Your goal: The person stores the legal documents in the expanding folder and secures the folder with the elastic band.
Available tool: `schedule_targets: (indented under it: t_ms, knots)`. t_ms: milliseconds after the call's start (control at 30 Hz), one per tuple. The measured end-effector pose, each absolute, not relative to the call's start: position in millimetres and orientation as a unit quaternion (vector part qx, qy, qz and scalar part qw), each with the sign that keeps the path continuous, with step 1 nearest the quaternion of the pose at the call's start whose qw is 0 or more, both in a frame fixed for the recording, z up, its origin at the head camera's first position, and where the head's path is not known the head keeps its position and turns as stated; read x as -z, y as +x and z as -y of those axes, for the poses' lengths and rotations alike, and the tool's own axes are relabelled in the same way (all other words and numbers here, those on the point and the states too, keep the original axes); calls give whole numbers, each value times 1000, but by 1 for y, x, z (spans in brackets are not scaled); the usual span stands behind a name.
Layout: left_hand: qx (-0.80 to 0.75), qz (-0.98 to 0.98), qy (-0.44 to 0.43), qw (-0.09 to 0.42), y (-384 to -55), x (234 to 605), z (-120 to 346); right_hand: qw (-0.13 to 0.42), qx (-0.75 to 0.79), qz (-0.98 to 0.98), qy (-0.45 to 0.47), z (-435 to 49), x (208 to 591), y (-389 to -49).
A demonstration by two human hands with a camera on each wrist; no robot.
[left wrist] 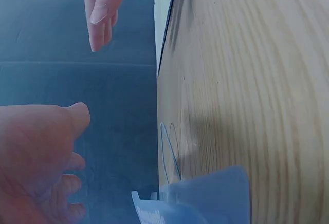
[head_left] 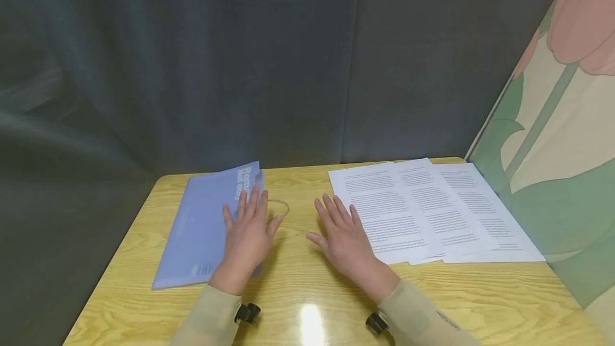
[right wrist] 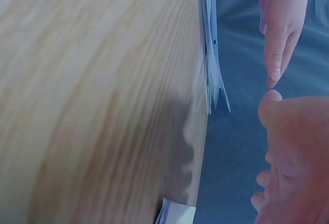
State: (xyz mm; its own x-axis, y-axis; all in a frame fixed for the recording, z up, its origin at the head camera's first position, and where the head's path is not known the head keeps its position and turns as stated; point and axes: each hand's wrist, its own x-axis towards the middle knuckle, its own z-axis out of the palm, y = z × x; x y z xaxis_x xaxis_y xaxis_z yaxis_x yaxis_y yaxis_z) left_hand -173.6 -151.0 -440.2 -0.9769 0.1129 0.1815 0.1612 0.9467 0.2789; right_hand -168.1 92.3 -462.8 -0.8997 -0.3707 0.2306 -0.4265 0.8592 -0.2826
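My left hand [head_left: 247,239], fingers spread and straight, hovers above the table over the right edge of a blue plastic folder [head_left: 199,228] with white lettering. Nothing is in its grasp. A thin elastic loop [head_left: 283,204] sticks out from the folder's right side, close to the left thumb. My right hand [head_left: 346,244] is likewise held in the air with extended fingers, palm down and holding nothing. It is nearest to the left edge of the printed sheets [head_left: 384,218]. In the left wrist view, the folder's cover [left wrist: 216,193] stands slightly raised at its edge.
Several printed pages [head_left: 485,207] overlap like a fan on the right of the wooden table [head_left: 307,292]. A dark curtain [head_left: 269,68] hangs behind the table. On the right is a wall panel with a flower pattern [head_left: 567,175].
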Motion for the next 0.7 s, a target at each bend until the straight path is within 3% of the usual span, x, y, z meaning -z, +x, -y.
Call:
schedule_targets:
  t_ms: [333,700]
  knots:
    - [162,980,-58,101,-177,443,165,62,-169,959,219,-77,464,-172]
    - [180,980,-32,81,-179,447,177,64,-167,956,232,-65,467,-179]
